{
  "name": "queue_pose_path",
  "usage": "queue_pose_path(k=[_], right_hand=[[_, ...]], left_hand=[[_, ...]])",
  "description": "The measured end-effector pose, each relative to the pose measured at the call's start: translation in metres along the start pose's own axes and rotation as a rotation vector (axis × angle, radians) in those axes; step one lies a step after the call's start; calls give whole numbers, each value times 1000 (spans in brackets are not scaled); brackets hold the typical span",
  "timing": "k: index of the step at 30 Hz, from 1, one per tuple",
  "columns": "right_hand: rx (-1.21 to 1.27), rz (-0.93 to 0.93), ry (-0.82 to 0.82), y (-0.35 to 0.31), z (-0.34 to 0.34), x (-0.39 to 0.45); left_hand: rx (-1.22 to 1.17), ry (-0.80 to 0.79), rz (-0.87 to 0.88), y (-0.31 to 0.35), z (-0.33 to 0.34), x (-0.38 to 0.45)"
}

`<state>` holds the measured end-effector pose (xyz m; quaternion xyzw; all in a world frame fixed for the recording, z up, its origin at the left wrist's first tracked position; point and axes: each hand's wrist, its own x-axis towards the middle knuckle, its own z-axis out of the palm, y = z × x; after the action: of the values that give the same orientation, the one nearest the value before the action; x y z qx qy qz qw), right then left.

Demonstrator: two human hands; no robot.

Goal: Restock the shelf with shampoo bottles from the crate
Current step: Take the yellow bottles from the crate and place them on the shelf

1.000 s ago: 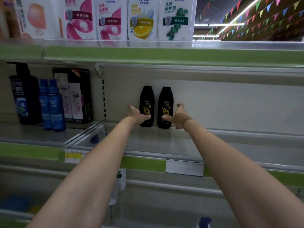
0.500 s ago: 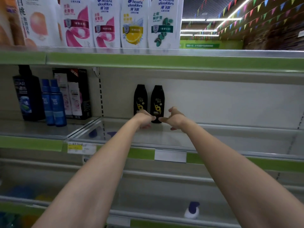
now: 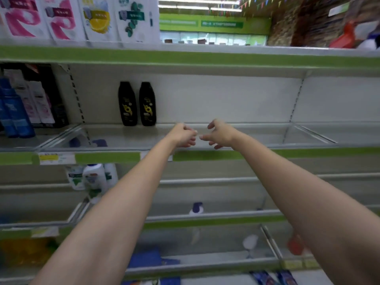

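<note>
Head view: 2 black shampoo bottles (image 3: 136, 103) upright, touching, at back of shelf (image 3: 226, 132), left section. Left hand (image 3: 184, 135) & right hand (image 3: 221, 134) near each other, fingers loosely curled, holding nothing. Bottles prob. rigid, slick plastic, moderate wt; grip round mid-body.

black shampoo bottles (image 3: 136, 103): 2 | blue bottles (image 3: 14, 112): 2 | refill pouches (image 3: 82, 17): 4 | white bottles (image 3: 92, 179): 3 | hands (image 3: 185, 135): 2
</note>
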<state>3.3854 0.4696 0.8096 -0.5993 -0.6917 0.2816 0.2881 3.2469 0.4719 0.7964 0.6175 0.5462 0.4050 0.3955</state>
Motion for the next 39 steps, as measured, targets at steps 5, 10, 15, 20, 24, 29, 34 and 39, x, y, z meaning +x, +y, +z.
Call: queue_pose_path(k=[5,10,15,20,24,29,34,39], right_hand=[[-45,57,67,52,-36,-40],[-82,188,103,109,-63,-79],[-220,321,97,164,-75,-115],[-197,448,72,218,-70,-139],[-121,545,52,258,-58,-150],[-91,653,41,310,-36,-156],[-16,770,20,358,-2,-178],[75,907,5,399,40,-206]], left_hand=[[-35,-115,18,6,76,-21],[36,-274,17,2,141,-30],[123,-402,-20,-15,201,-29],[246,-523,-35,-44,261,-26],[325,-610,-37,-74,300,-25],[399,-704,-33,-106,337,-25],[478,-788,-82,-150,371,-34],[552,-918,-114,-199,399,-50]])
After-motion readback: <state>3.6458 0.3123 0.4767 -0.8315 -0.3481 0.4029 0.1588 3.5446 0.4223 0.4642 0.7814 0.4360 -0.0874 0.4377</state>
